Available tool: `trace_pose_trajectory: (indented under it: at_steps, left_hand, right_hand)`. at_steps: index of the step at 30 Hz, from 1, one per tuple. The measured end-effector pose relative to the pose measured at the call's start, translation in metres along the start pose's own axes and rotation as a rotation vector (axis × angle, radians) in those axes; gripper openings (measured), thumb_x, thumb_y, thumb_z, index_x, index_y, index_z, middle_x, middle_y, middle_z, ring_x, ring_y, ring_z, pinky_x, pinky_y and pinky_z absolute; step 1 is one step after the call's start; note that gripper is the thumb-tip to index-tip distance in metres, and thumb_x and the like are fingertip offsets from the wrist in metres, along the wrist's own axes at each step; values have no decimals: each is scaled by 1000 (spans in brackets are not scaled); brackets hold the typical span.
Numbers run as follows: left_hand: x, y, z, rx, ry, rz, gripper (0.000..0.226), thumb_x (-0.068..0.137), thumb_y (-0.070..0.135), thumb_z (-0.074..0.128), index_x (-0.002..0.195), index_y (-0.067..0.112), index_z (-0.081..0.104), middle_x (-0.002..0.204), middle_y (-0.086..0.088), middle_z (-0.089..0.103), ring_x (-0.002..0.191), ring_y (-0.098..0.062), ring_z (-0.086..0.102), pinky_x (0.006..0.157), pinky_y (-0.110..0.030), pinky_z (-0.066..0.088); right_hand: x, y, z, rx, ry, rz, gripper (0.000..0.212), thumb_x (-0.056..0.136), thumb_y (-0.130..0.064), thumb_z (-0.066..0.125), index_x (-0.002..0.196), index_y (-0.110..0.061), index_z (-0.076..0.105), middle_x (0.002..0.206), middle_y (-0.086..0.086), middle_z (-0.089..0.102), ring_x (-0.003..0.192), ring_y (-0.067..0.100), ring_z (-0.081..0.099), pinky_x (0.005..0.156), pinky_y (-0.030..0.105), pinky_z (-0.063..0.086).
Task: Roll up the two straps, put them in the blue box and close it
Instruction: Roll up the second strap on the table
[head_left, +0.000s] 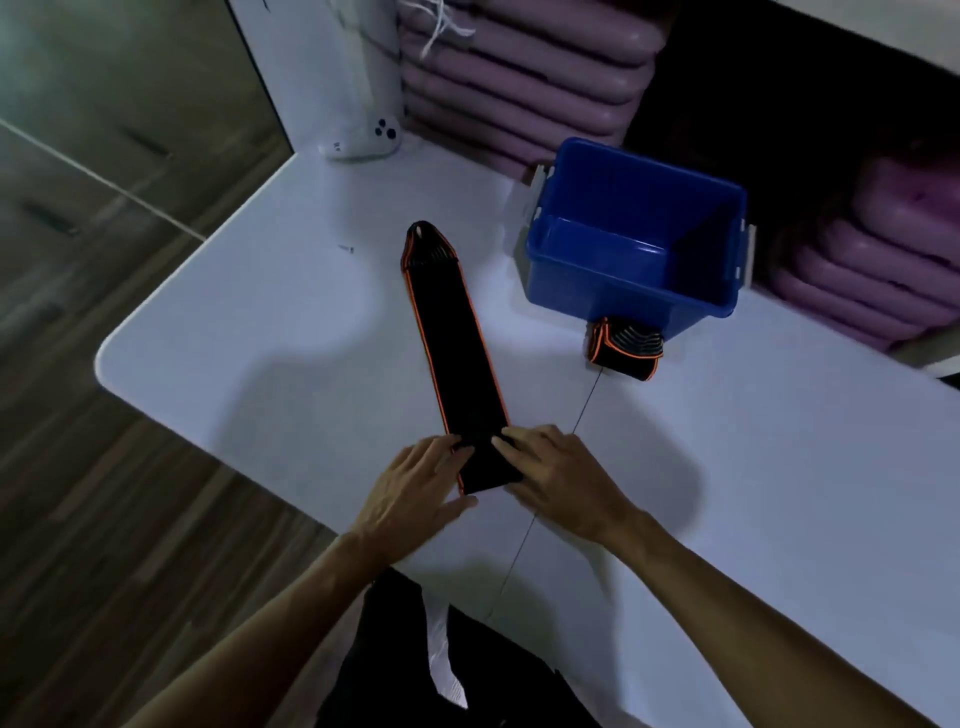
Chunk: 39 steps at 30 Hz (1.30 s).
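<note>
Two straps and one blue box are seen on the white table (260, 332).

One strap (457, 353) is laid flat, its near end pinched by the left hand (415, 488) and right hand (561, 478). The rolled strap (623, 348) rests touching the open blue box (636, 234). One white controller (363, 137) lies apart.

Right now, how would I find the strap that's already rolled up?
Find the open blue box at the back of the white table. The rolled strap sits on the table against the box's near side, a small black bundle with orange edging. The other strap lies long and flat, with both hands on its near end.
</note>
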<state>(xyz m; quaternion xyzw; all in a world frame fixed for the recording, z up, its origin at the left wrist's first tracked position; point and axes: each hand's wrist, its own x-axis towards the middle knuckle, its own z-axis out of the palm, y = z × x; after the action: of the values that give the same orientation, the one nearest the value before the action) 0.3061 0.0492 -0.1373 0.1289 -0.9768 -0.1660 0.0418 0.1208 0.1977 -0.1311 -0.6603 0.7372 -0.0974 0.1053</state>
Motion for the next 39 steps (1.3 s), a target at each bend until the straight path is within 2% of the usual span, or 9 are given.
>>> trace_pose_trajectory:
  at_steps: [5, 11, 17, 22, 26, 28, 31, 35, 39]
  left_hand:
    - [-2, 9, 6, 93, 72, -1, 44, 88, 34, 57, 123, 7, 57, 121, -14, 63, 104, -29, 61, 85, -38, 48]
    - [10, 24, -13, -111, 142, -139, 56, 101, 41, 20, 118, 5, 58, 103, -10, 69, 93, -28, 63, 79, -39, 51]
    - [28, 12, -17, -380, 204, -356, 35, 95, 37, 39, 106, 11, 60, 85, -3, 68, 74, -23, 62, 66, -30, 45]
    - [50, 0, -9, -459, 209, -560, 30, 91, 35, 44, 93, 10, 61, 71, -9, 67, 67, -32, 62, 62, -40, 49]
    - [55, 3, -7, -404, 183, -644, 15, 94, 27, 51, 97, 12, 55, 66, -9, 62, 65, -35, 59, 57, -39, 44]
    - [52, 7, -7, -356, 217, -614, 15, 95, 28, 49, 96, 14, 52, 69, -6, 59, 64, -33, 57, 55, -37, 42]
    - [41, 12, -6, -242, 288, -473, 18, 93, 30, 45, 100, 16, 52, 99, -7, 54, 80, -27, 56, 60, -38, 48]
    - [20, 10, 2, -7, 228, -225, 38, 88, 38, 59, 119, 16, 55, 128, -7, 54, 107, -24, 52, 77, -35, 50]
    - [18, 1, 2, 72, 176, -189, 40, 85, 32, 63, 121, 15, 57, 125, -4, 60, 106, -23, 59, 76, -33, 49]
  right_hand:
    - [5, 8, -9, -15, -8, -92, 65, 82, -38, 70, 138, -12, 49, 133, 9, 59, 112, 28, 54, 78, 42, 50]
    - [13, 14, -10, 65, 31, -100, 41, 92, -32, 53, 126, -10, 59, 120, 5, 67, 103, 26, 57, 73, 40, 50]
    - [30, 14, -28, 422, -15, 103, 39, 99, -29, 51, 136, -16, 53, 105, 8, 65, 98, 21, 53, 84, 36, 46]
    - [54, 10, -29, 578, 0, 302, 24, 97, -27, 54, 117, -17, 62, 97, 8, 69, 90, 20, 64, 76, 34, 54]
    - [61, 4, -19, 593, 38, 374, 23, 96, -19, 57, 116, -9, 63, 92, 4, 69, 81, 13, 62, 68, 15, 46]
    - [62, 3, -17, 587, 56, 377, 23, 97, -19, 57, 117, -9, 63, 95, 6, 70, 81, 8, 59, 69, 13, 44]
    - [63, 3, -17, 596, 53, 391, 23, 97, -18, 58, 117, -8, 62, 97, 6, 70, 82, 9, 61, 69, 12, 46]
    - [61, -1, -17, 599, 116, 386, 17, 97, -17, 58, 114, -15, 55, 87, 2, 69, 78, 14, 68, 71, 29, 60]
    - [54, 0, -11, 444, 147, 265, 10, 99, -25, 52, 107, -21, 56, 92, 0, 63, 88, 18, 58, 71, 36, 56]
